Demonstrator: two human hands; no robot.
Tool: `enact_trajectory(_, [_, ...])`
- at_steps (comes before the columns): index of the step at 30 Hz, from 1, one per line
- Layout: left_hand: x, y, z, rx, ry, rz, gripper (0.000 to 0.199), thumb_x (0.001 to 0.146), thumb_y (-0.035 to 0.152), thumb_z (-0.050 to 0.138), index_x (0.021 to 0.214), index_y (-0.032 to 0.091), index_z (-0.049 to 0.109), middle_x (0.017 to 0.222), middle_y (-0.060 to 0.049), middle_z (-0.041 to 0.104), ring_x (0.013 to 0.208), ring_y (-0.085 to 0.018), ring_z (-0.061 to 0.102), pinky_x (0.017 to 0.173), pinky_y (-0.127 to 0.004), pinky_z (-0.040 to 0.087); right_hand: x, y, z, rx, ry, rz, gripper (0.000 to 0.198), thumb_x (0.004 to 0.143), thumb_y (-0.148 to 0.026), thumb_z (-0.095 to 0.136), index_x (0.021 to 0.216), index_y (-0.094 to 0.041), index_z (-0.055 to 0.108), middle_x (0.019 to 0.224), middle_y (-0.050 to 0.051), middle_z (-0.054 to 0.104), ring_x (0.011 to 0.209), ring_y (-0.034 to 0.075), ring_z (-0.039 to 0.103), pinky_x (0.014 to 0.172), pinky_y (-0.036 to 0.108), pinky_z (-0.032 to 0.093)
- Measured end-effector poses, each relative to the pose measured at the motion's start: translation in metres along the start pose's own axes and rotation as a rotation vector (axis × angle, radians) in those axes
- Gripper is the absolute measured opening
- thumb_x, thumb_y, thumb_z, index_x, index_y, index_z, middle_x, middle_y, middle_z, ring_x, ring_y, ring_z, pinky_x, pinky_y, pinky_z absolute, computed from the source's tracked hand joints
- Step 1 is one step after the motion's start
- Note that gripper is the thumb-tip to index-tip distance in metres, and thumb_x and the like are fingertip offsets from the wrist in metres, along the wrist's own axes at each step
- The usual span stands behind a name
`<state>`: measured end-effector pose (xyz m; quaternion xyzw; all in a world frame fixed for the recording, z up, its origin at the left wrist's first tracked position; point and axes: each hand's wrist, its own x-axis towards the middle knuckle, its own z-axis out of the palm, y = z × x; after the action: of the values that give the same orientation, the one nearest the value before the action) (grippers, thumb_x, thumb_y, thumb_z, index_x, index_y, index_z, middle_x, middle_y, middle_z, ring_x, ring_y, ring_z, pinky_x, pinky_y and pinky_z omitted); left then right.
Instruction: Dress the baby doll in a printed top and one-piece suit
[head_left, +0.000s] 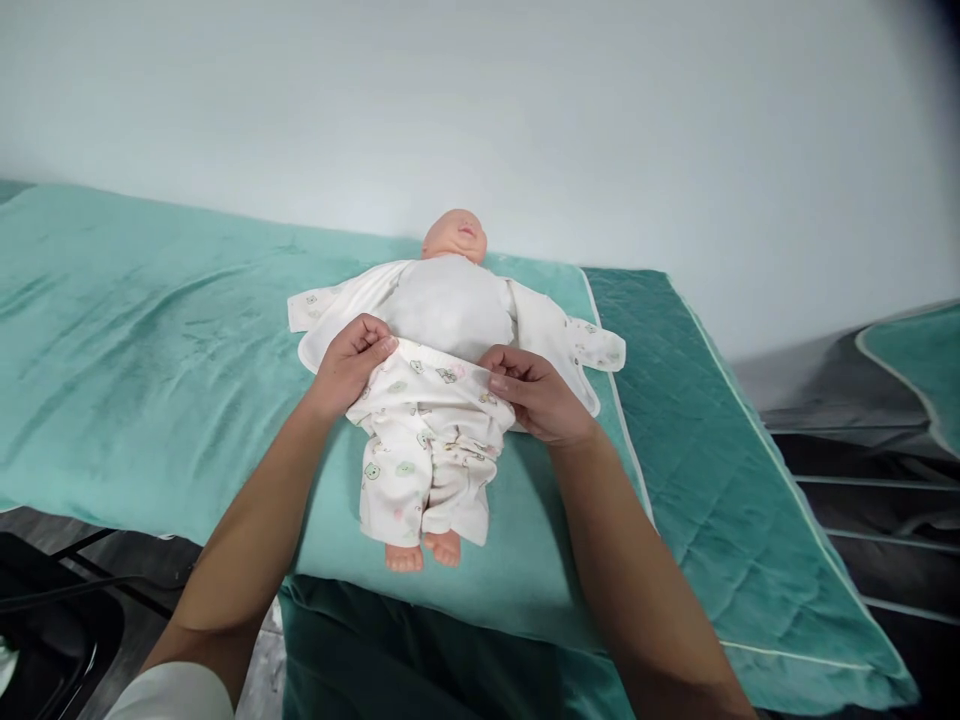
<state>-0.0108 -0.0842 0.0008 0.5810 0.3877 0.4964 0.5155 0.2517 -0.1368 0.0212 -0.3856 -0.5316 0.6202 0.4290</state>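
A baby doll [454, 235] lies on its back, its head toward the wall and its bare feet toward me. White printed baby pants [427, 430] cover its legs up to the waist. My left hand [354, 362] pinches the waistband at one side, and my right hand [536, 390] grips it at the other, so the band stretches between them. Beneath the doll, a white printed baby top [551, 320] is spread out with its sleeves to both sides. The torso [450, 305] looks plain white.
A light green cover [172, 370] spreads over the bed, with a darker quilted cover [720, 480] at the right. Behind stands a pale wall [480, 110]. Metal bars [877, 535] show at the right, and a black chair-like object [60, 620] sits at the lower left.
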Motion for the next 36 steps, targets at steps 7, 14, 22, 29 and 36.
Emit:
enact_trajectory(7, [0.009,-0.004,0.001,-0.075,0.118,-0.029,0.035,0.081,0.048,0.081,0.082,0.021,0.06,0.069,0.003,0.051,0.06,-0.01,0.043,0.055,-0.023,0.034,0.013,0.015,-0.028,0.203,0.404,0.031,0.04,0.062,-0.045,0.094,0.075,-0.022,0.065,0.061,-0.005,0.054,0.053,0.01,0.043,0.049,0.026,0.034])
enact_trajectory(14, [0.02,-0.014,0.0,-0.091,0.252,-0.097,0.024,0.087,0.039,0.071,0.084,0.02,0.057,0.073,0.003,0.053,0.063,-0.011,0.046,0.061,-0.024,0.038,0.025,0.032,-0.028,0.351,0.43,-0.128,0.036,0.067,-0.042,0.091,0.085,-0.027,0.064,0.07,-0.004,0.06,0.061,0.015,0.052,0.059,0.031,0.046])
enact_trajectory(22, [0.015,-0.013,-0.003,0.111,0.088,-0.036,0.022,0.086,0.038,0.072,0.088,0.019,0.061,0.077,0.002,0.057,0.071,-0.012,0.051,0.067,-0.026,0.039,0.02,0.037,-0.026,0.082,0.331,-0.214,0.039,0.071,-0.046,0.088,0.097,-0.029,0.063,0.078,-0.004,0.062,0.063,0.014,0.053,0.062,0.029,0.045])
enact_trajectory(29, [0.011,-0.007,-0.007,0.193,-0.006,-0.002,0.033,0.08,0.045,0.081,0.087,0.02,0.061,0.081,0.002,0.058,0.074,-0.012,0.051,0.07,-0.026,0.041,0.027,0.041,-0.011,-0.117,0.496,-0.379,0.026,0.08,-0.041,0.078,0.096,-0.029,0.062,0.089,-0.001,0.067,0.072,0.017,0.059,0.07,0.032,0.049])
enact_trajectory(36, [0.014,-0.009,0.001,0.449,-0.027,0.396,0.035,0.086,0.05,0.078,0.08,0.02,0.06,0.102,-0.006,0.058,0.094,-0.018,0.057,0.083,-0.032,0.048,0.03,0.038,0.007,-0.282,0.528,-0.495,0.009,0.09,-0.034,0.069,0.097,-0.028,0.067,0.104,0.003,0.074,0.105,0.024,0.069,0.094,0.041,0.055])
